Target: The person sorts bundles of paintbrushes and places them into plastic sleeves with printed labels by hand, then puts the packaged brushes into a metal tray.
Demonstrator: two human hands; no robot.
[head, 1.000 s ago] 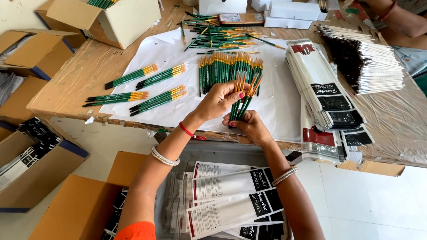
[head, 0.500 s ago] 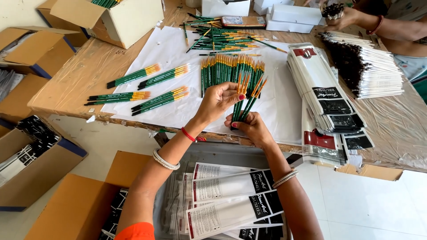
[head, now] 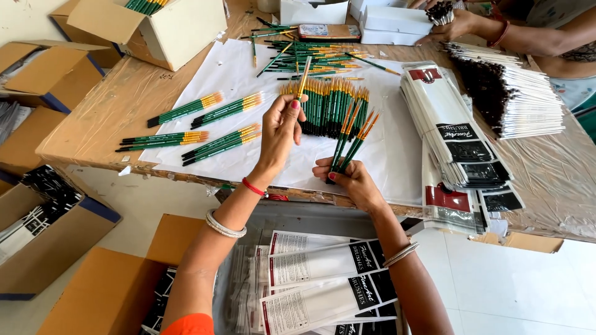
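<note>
Both your forearms are reaching up and forward from your lap, bangles on each wrist, wrists bent toward the table [head: 112,124] edge. Your right hand [head: 351,180] is closing around the lower ends of a small fan of brushes [head: 351,139] (three or four, green handles with orange tips pointing up and away), holding them tilted over the white paper [head: 230,74]. Your left hand [head: 279,133] is standing higher and just beside it, fingers pinching a single brush [head: 302,77] upright, its tip rising in front of the standing row of brushes [head: 329,102] behind.

Nearest you, below the table, printed white sleeves [head: 323,279] are lying in a tray on your lap, with cardboard boxes [head: 49,248] on the floor to your left. On the paper, small bundles of brushes [head: 186,127] are lying left of your hands. A stack of packets [head: 447,124] is sitting to your right, white-handled brushes [head: 528,99] beyond. At the far edge another person's hand [head: 453,25] is holding dark-tipped brushes.
</note>
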